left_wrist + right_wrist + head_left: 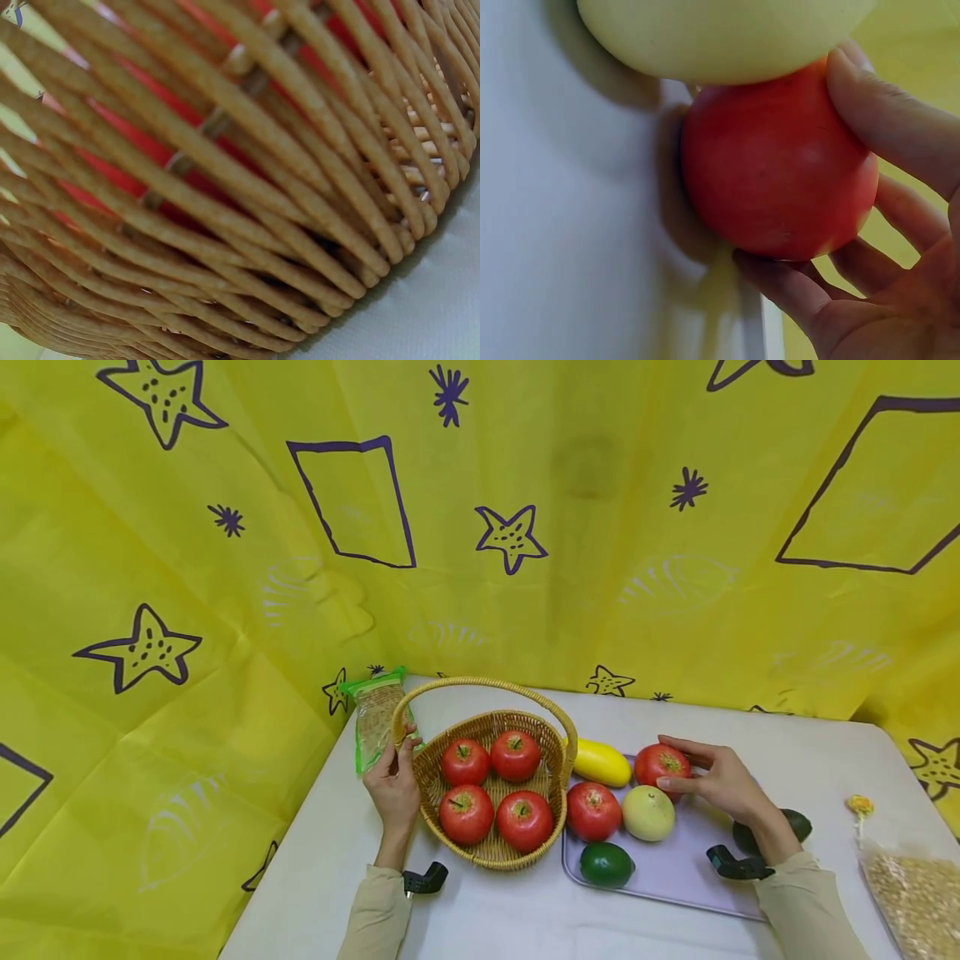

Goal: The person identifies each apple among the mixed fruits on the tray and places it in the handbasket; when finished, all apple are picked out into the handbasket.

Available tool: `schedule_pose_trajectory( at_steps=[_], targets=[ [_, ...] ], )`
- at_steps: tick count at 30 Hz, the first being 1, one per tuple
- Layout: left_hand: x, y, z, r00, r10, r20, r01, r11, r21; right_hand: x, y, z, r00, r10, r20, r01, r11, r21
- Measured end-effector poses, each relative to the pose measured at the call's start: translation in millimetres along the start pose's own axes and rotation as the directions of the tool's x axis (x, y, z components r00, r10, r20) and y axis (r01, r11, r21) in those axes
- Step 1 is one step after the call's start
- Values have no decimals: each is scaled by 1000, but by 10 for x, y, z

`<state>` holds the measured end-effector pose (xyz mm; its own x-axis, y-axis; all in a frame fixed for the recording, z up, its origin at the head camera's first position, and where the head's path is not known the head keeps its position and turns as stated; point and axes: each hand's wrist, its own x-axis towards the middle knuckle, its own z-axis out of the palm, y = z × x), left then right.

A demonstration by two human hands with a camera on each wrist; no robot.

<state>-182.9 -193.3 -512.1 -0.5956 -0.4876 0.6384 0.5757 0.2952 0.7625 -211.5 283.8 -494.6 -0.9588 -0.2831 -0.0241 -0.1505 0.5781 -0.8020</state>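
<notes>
My left hand (397,785) grips the left side of the handle on a wicker basket (427,806). Several red apples (467,814) lie inside; the left wrist view is filled by the basket's woven wall (247,165), with red showing through. Over the lilac tray (697,872), my right hand (723,781) holds a red apple (660,763) between thumb and fingers. That apple (780,165) touches or nearly touches a pale round fruit (727,37) in the right wrist view. Another apple (593,812) sits between basket and pale fruit.
A yellow oblong fruit (602,764) and a dark green fruit (607,866) lie by the basket. Another dark one (797,825) is partly behind my right wrist. A green-edged packet (378,718) lies back left; a bag of grains (918,893) and yellow flower (860,805) are right.
</notes>
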Motion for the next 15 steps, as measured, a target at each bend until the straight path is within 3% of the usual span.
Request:
schedule_pose_trajectory(
  at_steps=[5,15],
  targets=[
    [2,-4,-16,1000,-15,0,15,1000,5,-23,14,-21,1000,-5,-30,5,1000,5],
    [9,19,-2,1000,-30,-8,30,1000,0,-115,33,-71,989,81,-124,-75,996,52]
  ],
)
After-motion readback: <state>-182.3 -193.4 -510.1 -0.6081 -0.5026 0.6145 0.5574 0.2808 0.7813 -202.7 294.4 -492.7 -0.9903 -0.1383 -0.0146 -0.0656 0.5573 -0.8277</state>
